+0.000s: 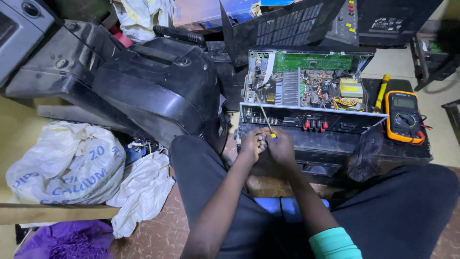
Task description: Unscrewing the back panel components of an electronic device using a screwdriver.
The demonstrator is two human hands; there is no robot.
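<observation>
Close together, the left hand point(251, 143) and right hand point(280, 146) clench a thin metal screwdriver point(265, 118) with a blue-yellow handle, its shaft angled against the black rear panel of an opened amplifier point(306, 91); a yellow multimeter point(404, 116) lies nearby

The opened amplifier point(306, 96) shows a matt dark metal rear panel, a ribbed bare-metal heat sink point(289, 92) and a glossy green circuit board point(314, 61), and the screwdriver point(265, 119) held by both hands has a thin shiny metal shaft. The multimeter point(405, 116) wears a smooth orange-yellow plastic shell beside it. The old television casing point(158, 84) is dusty, scuffed black plastic, the white sack point(67, 165) looks like coarse woven plastic cloth, and the floor point(158, 235) is worn, mottled and rough.
</observation>
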